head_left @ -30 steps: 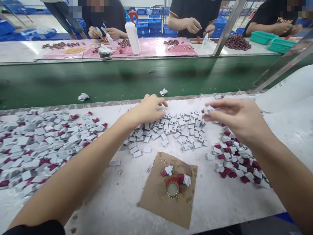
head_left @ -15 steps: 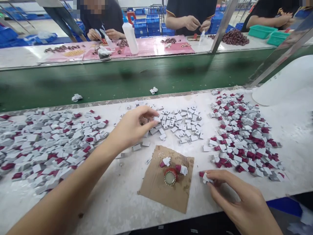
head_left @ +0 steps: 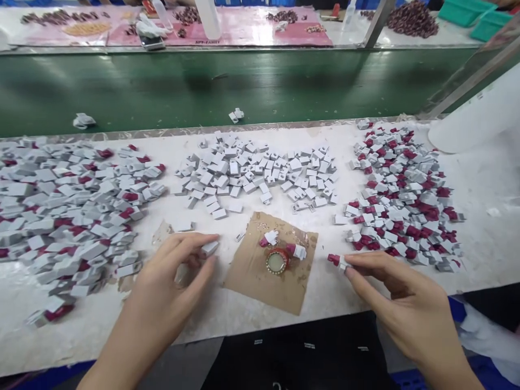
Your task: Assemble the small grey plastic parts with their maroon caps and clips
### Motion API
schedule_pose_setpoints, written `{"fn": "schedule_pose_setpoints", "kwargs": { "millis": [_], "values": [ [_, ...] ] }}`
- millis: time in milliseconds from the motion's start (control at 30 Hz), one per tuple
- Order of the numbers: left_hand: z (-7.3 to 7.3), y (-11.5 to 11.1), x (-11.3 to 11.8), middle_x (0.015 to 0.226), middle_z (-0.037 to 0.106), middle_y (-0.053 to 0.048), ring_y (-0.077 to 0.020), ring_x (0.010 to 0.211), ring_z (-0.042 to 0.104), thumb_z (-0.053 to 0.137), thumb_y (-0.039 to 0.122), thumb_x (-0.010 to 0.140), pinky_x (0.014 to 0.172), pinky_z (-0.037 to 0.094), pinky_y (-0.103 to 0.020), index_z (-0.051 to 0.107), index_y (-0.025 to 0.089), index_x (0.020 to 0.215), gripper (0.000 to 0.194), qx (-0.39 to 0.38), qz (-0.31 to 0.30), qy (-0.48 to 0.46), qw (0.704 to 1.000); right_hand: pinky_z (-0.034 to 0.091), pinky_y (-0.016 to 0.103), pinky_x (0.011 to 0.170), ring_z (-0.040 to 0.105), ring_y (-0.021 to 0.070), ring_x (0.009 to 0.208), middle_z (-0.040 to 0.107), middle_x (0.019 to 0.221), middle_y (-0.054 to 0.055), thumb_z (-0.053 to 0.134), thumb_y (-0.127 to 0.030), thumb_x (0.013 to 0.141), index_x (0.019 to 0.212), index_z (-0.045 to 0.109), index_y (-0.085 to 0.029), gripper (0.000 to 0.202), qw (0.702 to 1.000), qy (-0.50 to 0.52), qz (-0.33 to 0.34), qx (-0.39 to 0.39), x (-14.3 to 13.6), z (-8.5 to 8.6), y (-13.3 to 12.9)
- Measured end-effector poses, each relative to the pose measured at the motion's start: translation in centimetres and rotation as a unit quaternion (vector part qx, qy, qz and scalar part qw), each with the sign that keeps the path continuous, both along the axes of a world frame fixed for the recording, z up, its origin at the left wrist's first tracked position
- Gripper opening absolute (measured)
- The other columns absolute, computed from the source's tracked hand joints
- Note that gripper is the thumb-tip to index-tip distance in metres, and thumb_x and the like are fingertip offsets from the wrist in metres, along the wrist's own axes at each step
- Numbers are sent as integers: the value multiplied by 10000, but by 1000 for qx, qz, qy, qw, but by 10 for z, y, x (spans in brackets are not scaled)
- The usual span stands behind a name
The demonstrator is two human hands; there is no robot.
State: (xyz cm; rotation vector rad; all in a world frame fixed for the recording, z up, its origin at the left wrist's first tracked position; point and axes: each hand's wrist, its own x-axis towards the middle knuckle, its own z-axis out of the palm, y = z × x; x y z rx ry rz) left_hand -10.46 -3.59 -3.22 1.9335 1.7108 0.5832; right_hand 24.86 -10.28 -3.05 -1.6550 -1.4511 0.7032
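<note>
My left hand (head_left: 174,276) pinches a small grey-white plastic piece (head_left: 210,248) just left of the cardboard. Between the thumb and forefinger of my right hand (head_left: 398,298) is a maroon-and-white piece (head_left: 339,262), its maroon end pointing left. On the brown cardboard square (head_left: 260,287) rest a red bottle cap (head_left: 277,261), open side up, and two maroon-and-white pieces, one above it (head_left: 269,238) and one at its right (head_left: 297,251). A pile of grey-white pieces (head_left: 244,168) lies beyond the cardboard.
Piles of grey-white and maroon pieces lie at the left (head_left: 73,211) and right (head_left: 406,195). Behind runs a green belt (head_left: 162,86) bearing two small white clusters. A metal post (head_left: 459,81) and a white container (head_left: 479,119) stand at the right.
My left hand has drawn back from the middle pile toward me and left, with a grey-white piece in its fingers. My right hand still holds its piece. The view has tilted down.
</note>
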Motion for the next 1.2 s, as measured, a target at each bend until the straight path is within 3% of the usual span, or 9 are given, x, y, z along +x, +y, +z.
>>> {"fn": "schedule_pose_setpoints", "kwargs": {
  "millis": [167, 300, 400, 533, 667, 933, 1100, 1200],
  "values": [
    [8, -3, -2, 1135, 776, -45, -264, 932, 723, 685, 439, 1100, 882, 580, -401, 775, 327, 1229, 194, 16, 7, -32, 999, 740, 247, 717, 881, 222, 843, 891, 998, 39, 892, -317, 985, 1053, 918, -313, 72, 991, 122, 21, -47, -13, 5, 13],
    [15, -5, -3, 934, 728, -30, -258, 804, 691, 700, 456, 1099, 741, 544, -388, 793, 326, 1160, 171, 22, -17, 16, 999, 739, 248, 743, 873, 208, 850, 890, 984, 23, 879, -292, 994, 1030, 919, -338, 71, 984, 173, 31, -42, -32, 9, 19],
    [13, -7, 6, 832, 701, -8, -216, 706, 657, 694, 426, 1095, 672, 525, -351, 811, 288, 1129, 185, -11, -30, 6, 999, 728, 266, 816, 856, 204, 941, 882, 1028, 12, 845, -237, 1016, 1069, 907, -364, 150, 987, 154, 52, -10, -47, 10, 16],
    [10, -11, 16, 796, 711, 12, -186, 650, 634, 733, 468, 1075, 613, 512, -314, 802, 259, 1242, 276, -66, -3, -47, 997, 716, 328, 863, 849, 226, 1012, 877, 1067, 24, 795, -175, 1044, 1116, 869, -337, 192, 989, 105, 97, 29, -61, 11, 14],
    [9, -13, 9, 777, 716, 14, -186, 660, 649, 713, 412, 1068, 584, 491, -295, 811, 262, 1196, 220, -87, -31, -80, 993, 719, 343, 856, 850, 225, 994, 866, 1065, 31, 767, -141, 1053, 1138, 851, -312, 209, 989, 66, 119, 53, -66, 12, 18],
    [0, -12, -3, 916, 714, -9, -202, 767, 664, 783, 371, 1052, 724, 544, -316, 815, 294, 1234, 200, -2, -74, -66, 995, 721, 378, 789, 845, 251, 938, 854, 1024, 51, 754, -144, 1054, 1102, 842, -295, 181, 989, 51, 127, 59, -68, 15, 24],
    [7, -6, -9, 1021, 767, -46, -193, 774, 668, 690, 298, 1092, 649, 530, -297, 842, 305, 1269, 234, -44, -108, -74, 990, 696, 360, 779, 826, 237, 917, 846, 1004, 51, 752, -157, 1058, 1068, 845, -283, 157, 988, 72, 127, 47, -69, 17, 24],
    [4, -4, -16, 1101, 811, -49, -190, 754, 675, 738, 311, 1078, 594, 518, -297, 876, 345, 1221, 202, -47, -114, -101, 987, 687, 339, 782, 817, 232, 927, 850, 991, 39, 799, -193, 1037, 1042, 867, -304, 130, 988, 118, 100, 22, -65, 17, 22]
  ]
}}
